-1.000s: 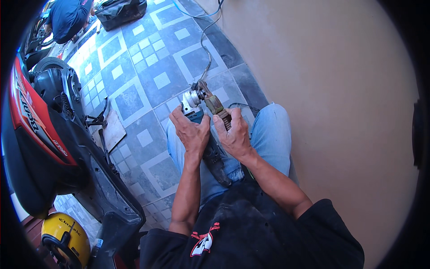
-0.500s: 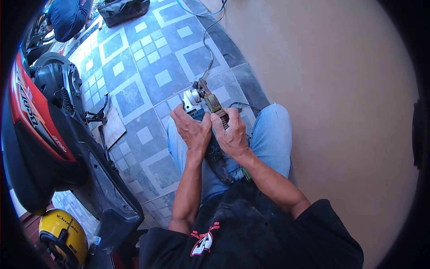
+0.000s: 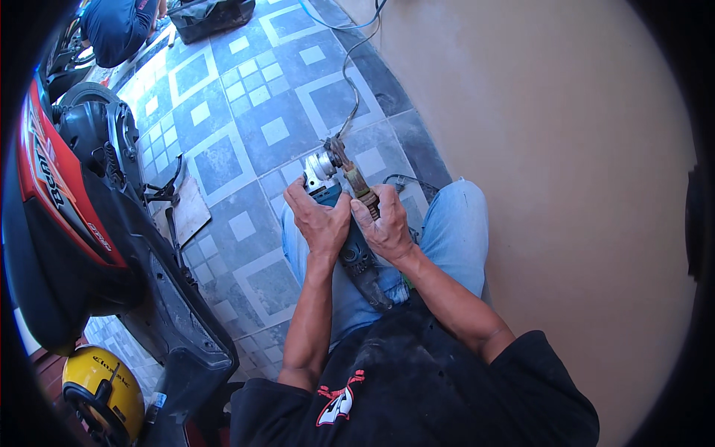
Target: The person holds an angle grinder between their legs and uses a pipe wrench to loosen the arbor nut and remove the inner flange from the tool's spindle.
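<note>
An angle grinder (image 3: 325,195) with a silver head, teal body and dark tail lies between my thighs, its tail toward my belly. My left hand (image 3: 319,221) is closed round its body just behind the head. In my right hand (image 3: 389,227) is a rusty, greenish-brown metal part (image 3: 356,179), pinched between thumb and fingers. Its lower end looks ridged and is partly covered by my fingers. The part's far end meets the front of the grinder head; whether they touch is hard to tell. My thumbs are close together.
At my left stands a red and black scooter (image 3: 71,194), with a yellow helmet (image 3: 112,387) near it. A grey cable (image 3: 350,82) runs over the tiled floor (image 3: 249,149). A plain wall (image 3: 566,186) rises at right. Far left, a person (image 3: 115,30) bends near a black bag (image 3: 212,18).
The metal part has tilted slightly against the grinder head, showing a narrower side. Both hands keep their grip. The whole view has shifted a little.
</note>
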{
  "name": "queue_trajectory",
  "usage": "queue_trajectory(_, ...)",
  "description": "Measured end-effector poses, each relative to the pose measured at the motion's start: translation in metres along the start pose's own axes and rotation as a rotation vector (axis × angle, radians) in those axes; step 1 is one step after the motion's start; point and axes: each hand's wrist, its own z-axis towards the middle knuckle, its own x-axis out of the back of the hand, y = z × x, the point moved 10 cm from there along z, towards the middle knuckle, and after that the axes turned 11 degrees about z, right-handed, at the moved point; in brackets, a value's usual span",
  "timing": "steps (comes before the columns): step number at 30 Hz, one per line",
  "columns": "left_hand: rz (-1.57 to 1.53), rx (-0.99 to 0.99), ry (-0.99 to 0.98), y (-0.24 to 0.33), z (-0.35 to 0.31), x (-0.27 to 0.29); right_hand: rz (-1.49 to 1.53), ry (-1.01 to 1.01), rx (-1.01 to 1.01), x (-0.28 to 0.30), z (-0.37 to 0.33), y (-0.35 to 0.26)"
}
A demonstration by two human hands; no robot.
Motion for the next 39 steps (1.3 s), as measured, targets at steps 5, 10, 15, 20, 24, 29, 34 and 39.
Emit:
queue_trajectory(5,-0.040,-0.071,0.036,-0.014,0.002,0.001,-0.020,-0.028,0.158,0.000,0.001,-0.017)
queue_trajectory(10,-0.346,0.030,-0.047,-0.028,0.004,0.004,-0.085,-0.083,0.308,-0.004,0.005,-0.041)
queue_trajectory(15,-0.547,0.085,-0.081,-0.040,0.005,0.003,-0.195,-0.170,0.458,-0.012,0.004,-0.049)
queue_trajectory(20,-0.647,0.124,-0.088,-0.042,0.002,0.005,-0.248,-0.248,0.566,-0.008,0.009,-0.051)
queue_trajectory(24,-0.796,0.137,-0.147,-0.054,0.004,-0.011,-0.297,-0.290,0.657,-0.007,0.012,-0.060)
queue_trajectory(29,-1.016,0.175,-0.267,-0.037,-0.001,-0.025,-0.338,-0.332,0.715,0.004,0.015,-0.054)
queue_trajectory(34,-1.101,0.167,-0.304,-0.020,-0.003,-0.031,-0.402,-0.312,0.748,0.016,0.025,-0.059)
queue_trajectory(39,-1.140,0.152,-0.309,-0.010,0.000,-0.029,-0.479,-0.393,0.733,0.020,0.037,-0.049)
